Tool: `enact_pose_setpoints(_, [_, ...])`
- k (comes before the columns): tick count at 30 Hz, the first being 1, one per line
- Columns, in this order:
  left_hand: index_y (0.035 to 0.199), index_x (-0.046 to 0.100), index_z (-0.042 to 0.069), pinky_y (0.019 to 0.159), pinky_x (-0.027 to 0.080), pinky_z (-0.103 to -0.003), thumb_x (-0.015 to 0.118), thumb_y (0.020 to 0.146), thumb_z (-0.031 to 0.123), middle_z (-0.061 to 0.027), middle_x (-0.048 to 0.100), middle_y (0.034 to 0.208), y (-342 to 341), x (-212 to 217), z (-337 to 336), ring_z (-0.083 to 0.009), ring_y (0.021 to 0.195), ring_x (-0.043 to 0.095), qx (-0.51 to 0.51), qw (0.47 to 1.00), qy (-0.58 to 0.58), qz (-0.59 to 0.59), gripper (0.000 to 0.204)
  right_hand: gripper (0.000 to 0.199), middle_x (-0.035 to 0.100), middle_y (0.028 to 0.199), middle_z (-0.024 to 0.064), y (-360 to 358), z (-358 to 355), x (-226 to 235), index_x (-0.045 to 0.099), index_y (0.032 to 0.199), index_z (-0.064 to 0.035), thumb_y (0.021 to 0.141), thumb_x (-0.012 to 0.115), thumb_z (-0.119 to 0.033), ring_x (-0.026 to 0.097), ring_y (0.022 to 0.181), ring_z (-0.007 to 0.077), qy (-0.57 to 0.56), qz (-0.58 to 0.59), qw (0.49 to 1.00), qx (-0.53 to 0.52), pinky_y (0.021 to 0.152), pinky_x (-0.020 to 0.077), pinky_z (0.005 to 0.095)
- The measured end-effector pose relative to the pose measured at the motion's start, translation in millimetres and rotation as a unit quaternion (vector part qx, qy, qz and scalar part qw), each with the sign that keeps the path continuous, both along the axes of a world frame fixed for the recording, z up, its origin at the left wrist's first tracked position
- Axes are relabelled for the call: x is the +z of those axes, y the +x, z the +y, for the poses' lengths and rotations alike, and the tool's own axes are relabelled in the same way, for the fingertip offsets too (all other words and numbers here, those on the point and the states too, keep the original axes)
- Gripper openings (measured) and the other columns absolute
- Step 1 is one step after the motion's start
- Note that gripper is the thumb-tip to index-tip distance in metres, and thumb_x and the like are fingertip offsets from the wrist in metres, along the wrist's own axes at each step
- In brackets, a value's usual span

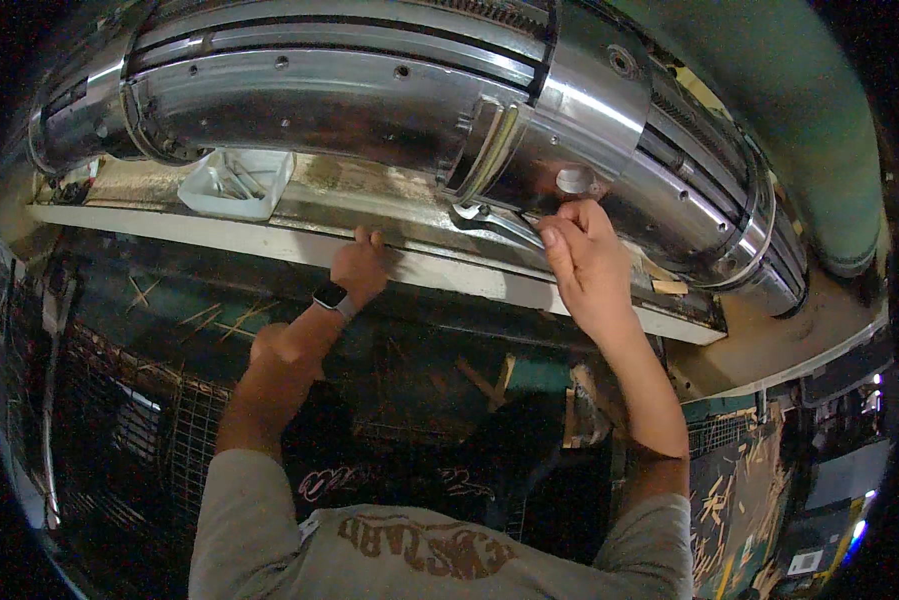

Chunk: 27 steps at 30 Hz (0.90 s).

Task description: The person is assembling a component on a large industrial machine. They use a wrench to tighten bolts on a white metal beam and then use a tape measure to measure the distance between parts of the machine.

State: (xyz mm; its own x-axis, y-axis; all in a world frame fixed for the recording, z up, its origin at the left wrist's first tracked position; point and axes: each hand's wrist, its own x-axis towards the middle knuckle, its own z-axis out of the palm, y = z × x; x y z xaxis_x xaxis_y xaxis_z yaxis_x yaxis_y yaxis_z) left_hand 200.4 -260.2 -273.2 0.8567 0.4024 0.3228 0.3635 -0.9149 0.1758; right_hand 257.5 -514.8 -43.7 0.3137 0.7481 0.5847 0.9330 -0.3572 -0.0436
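Note:
My right hand is closed round the handle of a metal wrench. The wrench's head reaches left to the underside of a large shiny steel cylinder, close to a raised bracket with a yellowish strip. Over the front edge of the pale ledge is my left hand, its fingers curled; whatever they may hold is hidden. A dark-faced watch sits on that wrist. Exactly what the wrench's jaw grips is too small to make out.
On the ledge at left stands a white plastic tub with small metal parts inside. A thick green pipe runs down the right side. Wire mesh and scattered wood splinters lie lower down, below the ledge.

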Motion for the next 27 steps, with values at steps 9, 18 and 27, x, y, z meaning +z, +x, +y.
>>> enact_pose_setpoints(9, [0.1, 0.041, 0.0, 0.058, 0.05, -0.044, 0.06, 0.071, 0.017, -0.0198, 0.046, 0.097, -7, 14, -6, -0.0365, 0.068, 0.059, -0.013, 0.998, -0.053, -0.022, 0.038, 0.016, 0.059, 0.078, 0.005, -3, 11, -29, 0.054, 0.1, -0.0035, 0.088, 0.051, -0.014, 0.058, 0.071, 0.0139, 0.178, 0.615, 0.734, 0.224, 0.058, 0.0458, 0.0262])
enact_pose_setpoints(18, [0.099, 0.042, 0.0, 0.056, 0.05, -0.044, 0.054, 0.075, 0.014, -0.0204, 0.046, 0.097, -6, 9, -6, -0.035, 0.067, 0.059, -0.021, 0.998, -0.055, -0.031, 0.03, 0.021, 0.049, 0.06, 0.0007, 10, 7, -26, 0.053, 0.074, -0.0033, 0.087, 0.054, -0.019, 0.048, 0.057, 0.0087, 0.114, 0.329, 0.937, 0.037, 0.051, 0.0383, 0.0249])
enact_pose_setpoints(27, [0.106, 0.05, 0.008, 0.047, 0.048, -0.043, 0.056, 0.075, 0.021, -0.0176, 0.055, 0.1, 12, -21, 4, -0.0298, 0.063, 0.061, -0.025, 0.999, -0.01, -0.041, 0.035, 0.029, 0.059, 0.094, 0.0216, 6, 11, -45, 0.048, 0.109, 0.0007, 0.092, 0.041, -0.022, 0.06, 0.086, 0.0282, 0.217, 0.581, 0.738, 0.266, 0.065, 0.0488, 0.0331])
